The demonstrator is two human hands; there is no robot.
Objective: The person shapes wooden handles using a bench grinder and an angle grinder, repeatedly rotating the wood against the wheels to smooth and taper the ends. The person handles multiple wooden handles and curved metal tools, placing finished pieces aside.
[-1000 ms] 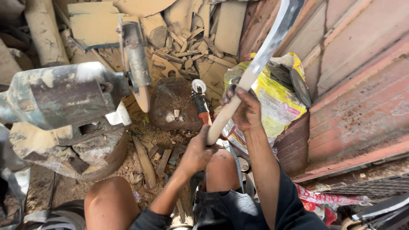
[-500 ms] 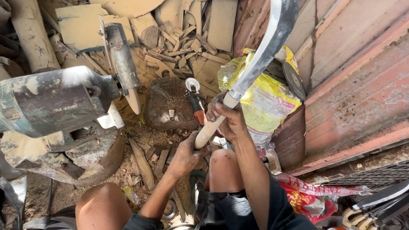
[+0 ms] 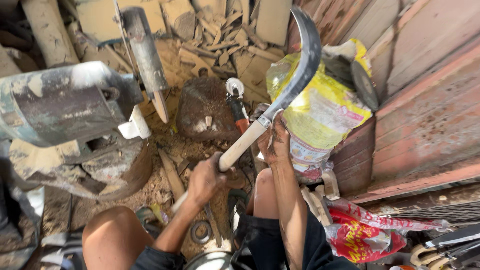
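A sickle (image 3: 280, 105) is gripped by the left hand (image 3: 206, 179) and right hand (image 3: 274, 142) at frame centre — above a dirt floor (image 3: 165, 150) littered with wood scraps (image 3: 220, 45).

Dull metal sickle blade (image 3: 302, 65), pale smooth wooden handle (image 3: 242, 145)

Dirt floor (image 3: 165, 145), sawdust-covered, carries all. Pale wood offcuts (image 3: 220, 50) heaped beyond fingers. Rusty brown rounded metal block (image 3: 205, 112) sits just ahead of fingers. Yellow printed plastic sack (image 3: 325, 120) stands right behind fingertips. Red crumpled plastic bag (image 3: 365, 235) lies nearer the person, to fingers' right.
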